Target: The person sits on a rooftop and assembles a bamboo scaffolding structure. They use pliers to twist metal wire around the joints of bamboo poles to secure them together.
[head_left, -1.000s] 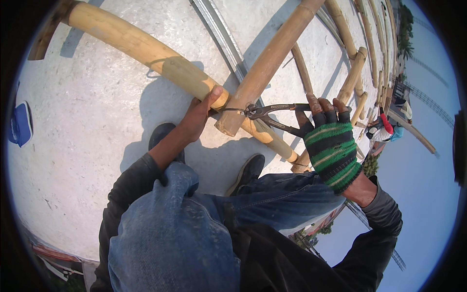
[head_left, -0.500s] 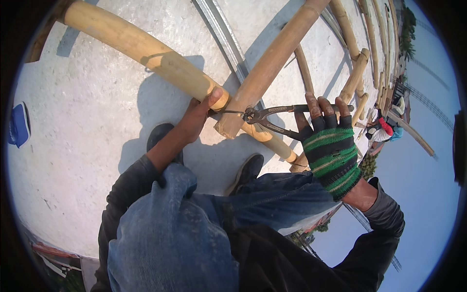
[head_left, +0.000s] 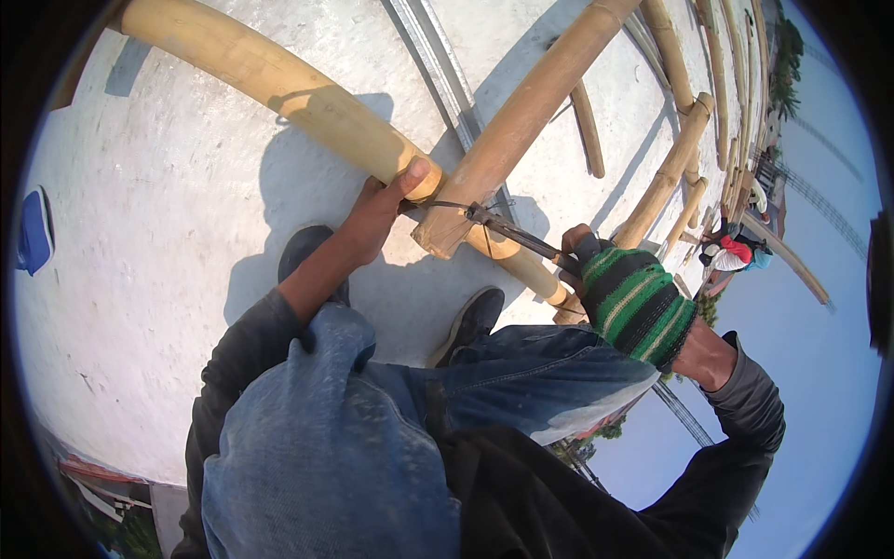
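Observation:
My bare left hand (head_left: 380, 212) is closed round a long bamboo pole (head_left: 326, 116), its thumb on top, just left of where a second bamboo pole (head_left: 531, 112) crosses it. A thin dark tie wire (head_left: 451, 204) runs over the end of that crossing pole. On the wire sit the jaws of dark end-cutting pincers (head_left: 521, 238). My right hand (head_left: 633, 298), in a green and black striped fingerless glove, is wrapped round the pincers' handles, which look pressed together. A loose wire tail hangs below the jaws. The underside of the joint is hidden.
A metal channel (head_left: 433, 70) passes behind the joint. More bamboo poles (head_left: 666, 172) stretch away at the right over the pale surface (head_left: 140, 307). A blue sandal (head_left: 35, 231) lies far left. Another person (head_left: 731, 250) is in the distance at right.
My right hand has closed the spread pincer handles and turned, drawing them slightly down. My left hand stays on the pole.

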The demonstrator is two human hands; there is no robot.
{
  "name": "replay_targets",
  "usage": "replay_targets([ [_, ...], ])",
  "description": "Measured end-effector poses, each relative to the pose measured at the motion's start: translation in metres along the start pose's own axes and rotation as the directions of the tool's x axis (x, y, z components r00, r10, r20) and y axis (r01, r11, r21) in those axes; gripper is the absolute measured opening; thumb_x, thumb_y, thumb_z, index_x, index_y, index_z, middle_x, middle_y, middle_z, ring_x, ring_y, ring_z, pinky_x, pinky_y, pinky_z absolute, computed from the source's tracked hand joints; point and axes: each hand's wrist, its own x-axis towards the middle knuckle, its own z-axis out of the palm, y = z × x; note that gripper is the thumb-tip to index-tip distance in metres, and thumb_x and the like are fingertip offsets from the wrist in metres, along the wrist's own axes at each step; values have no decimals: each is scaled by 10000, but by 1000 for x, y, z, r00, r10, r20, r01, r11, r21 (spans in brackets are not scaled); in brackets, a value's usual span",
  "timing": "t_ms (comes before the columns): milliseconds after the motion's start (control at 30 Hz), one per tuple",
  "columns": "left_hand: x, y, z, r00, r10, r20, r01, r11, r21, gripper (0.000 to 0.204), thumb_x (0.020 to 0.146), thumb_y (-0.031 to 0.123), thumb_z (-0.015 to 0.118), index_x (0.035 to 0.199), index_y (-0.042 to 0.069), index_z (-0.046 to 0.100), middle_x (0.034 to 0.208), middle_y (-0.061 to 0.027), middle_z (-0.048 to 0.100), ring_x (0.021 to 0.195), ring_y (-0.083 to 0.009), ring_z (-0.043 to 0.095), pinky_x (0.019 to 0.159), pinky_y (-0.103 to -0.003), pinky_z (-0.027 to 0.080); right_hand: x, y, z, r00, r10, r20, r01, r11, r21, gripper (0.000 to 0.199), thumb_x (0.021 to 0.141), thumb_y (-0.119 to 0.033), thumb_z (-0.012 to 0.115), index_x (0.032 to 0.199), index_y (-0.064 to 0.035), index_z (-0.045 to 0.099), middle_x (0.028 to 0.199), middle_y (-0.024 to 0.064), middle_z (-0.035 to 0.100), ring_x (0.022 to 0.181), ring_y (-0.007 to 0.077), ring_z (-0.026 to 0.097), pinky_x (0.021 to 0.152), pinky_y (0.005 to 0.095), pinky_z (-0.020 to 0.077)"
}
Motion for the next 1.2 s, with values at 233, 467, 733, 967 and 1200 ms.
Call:
replay_targets([
  [233, 2, -4, 0, 997, 35, -68, -36, 999, -13, 788, 966, 636, 734, 1390, -6, 564, 1266, -131, 666, 1175, -221, 665, 1012, -393, 547, 26, 26, -12, 787, -46, 615, -551, 393, 736, 474, 1004, -306, 788, 1229, 53, 576, 778, 67, 701, 617, 163, 741, 539, 282, 612],
  [467, -10, 25, -1, 986, 5, -169, 43, 959, 280, 723, 961, 626, 748, 1256, -31, 676, 1110, -123, 728, 1053, -212, 701, 948, -359, 557, 12, 19, -21, 914, 185, 360, -317, 881, 351, 678, 794, -171, 867, 1318, 49, 496, 841, 138, 709, 670, 299, 747, 576, 407, 581],
  [733, -56, 98, 30, 998, 10, -58, 46, 492, 869, 398, 948, 335, 836, 1101, -24, 756, 799, -121, 634, 717, -186, 568, 670, -340, 481, -20, 15, 23, 843, -266, -468, 44, 900, -434, 594, 699, -194, 806, 1236, -69, 587, 1185, 148, 603, 1018, 323, 664, 860, 492, 508],
  [967, -27, 82, 65, 722, 569, 393, -671, 439, 598, 175, 975, 128, 771, 1077, -14, 775, 852, -141, 751, 758, -245, 713, 695, -365, 546, -26, 1, 23, 834, -259, -487, -58, 837, -544, 503, 758, -171, 752, 1215, -13, 614, 1359, 216, 597, 1226, 372, 624, 1039, 545, 490],
  [1200, -17, 86, 75, 782, 458, 422, -622, 541, 565, 129, 969, 95, 765, 1035, -13, 789, 871, -158, 775, 749, -263, 729, 704, -376, 555, -28, -13, 26, 887, -158, -433, -141, 802, -581, 567, 832, -129, 730, 1367, -20, 577, 1436, 250, 568, 1326, 378, 599, 1122, 581, 464],
])
